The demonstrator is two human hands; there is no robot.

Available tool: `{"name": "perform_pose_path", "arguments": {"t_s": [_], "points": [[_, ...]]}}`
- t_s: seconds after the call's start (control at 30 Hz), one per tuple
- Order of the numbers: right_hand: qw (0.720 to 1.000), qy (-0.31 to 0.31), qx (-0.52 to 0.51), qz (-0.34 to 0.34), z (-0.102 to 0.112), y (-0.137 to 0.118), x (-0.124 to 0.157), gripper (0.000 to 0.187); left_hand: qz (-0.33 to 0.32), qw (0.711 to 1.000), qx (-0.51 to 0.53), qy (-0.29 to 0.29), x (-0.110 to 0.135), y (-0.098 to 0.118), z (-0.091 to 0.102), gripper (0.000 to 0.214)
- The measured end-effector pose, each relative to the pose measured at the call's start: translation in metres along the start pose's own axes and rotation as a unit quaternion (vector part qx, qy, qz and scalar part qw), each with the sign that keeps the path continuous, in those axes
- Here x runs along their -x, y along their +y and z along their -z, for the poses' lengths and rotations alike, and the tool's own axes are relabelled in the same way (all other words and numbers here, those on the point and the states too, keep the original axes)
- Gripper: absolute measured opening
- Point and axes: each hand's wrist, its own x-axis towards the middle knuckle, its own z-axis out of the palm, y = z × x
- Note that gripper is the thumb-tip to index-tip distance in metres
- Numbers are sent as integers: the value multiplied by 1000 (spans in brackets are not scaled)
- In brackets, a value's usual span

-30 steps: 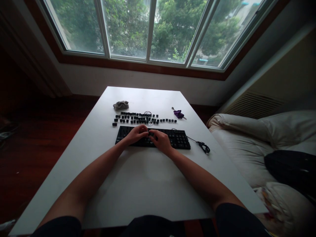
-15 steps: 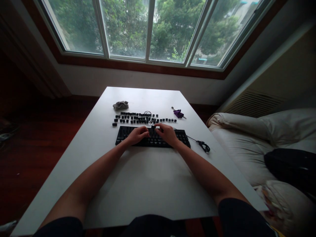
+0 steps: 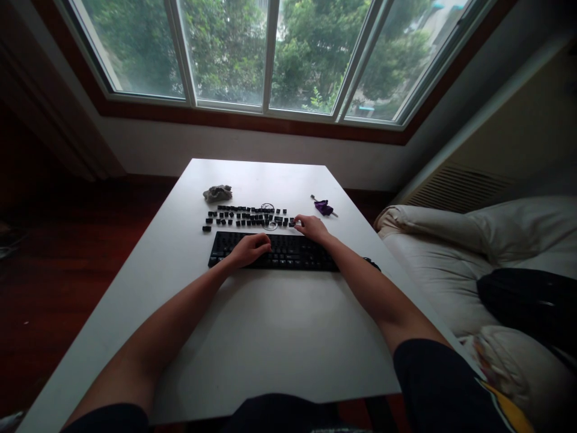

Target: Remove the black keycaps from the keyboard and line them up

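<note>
A black keyboard lies across the white table, and many of its keys appear to be off. My left hand rests over its middle left with fingers curled and thumb against them; what they hold, if anything, is hidden. Beyond the keyboard are rows of loose black keycaps. My right hand reaches past the keyboard's far edge to the right end of the nearer row, thumb and forefinger closed about a small black keycap. A thin wire loop lies by the keycaps.
On the white table, a crumpled grey cloth lies at the far left. A purple cloth with a thin brush-like stick is at the far right. A cable bundle sits partly behind my right forearm. A pale sofa stands at right.
My right hand has moved from over the keyboard, right and away from me, to the loose keycaps. My left hand stays over the keyboard. The view has shifted slightly.
</note>
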Motion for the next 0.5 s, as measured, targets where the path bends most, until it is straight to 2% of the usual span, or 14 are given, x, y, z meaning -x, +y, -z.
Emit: {"name": "perform_pose_path", "arguments": {"t_s": [0.27, 0.5], "points": [[1000, 16, -17, -2, -6, 1, -7, 29, -6, 1000, -5, 8, 0, 2, 0, 21], [998, 28, -56, 2, -1, 0, -2, 30, -6, 1000, -10, 4, 0, 2, 0, 20]]}}
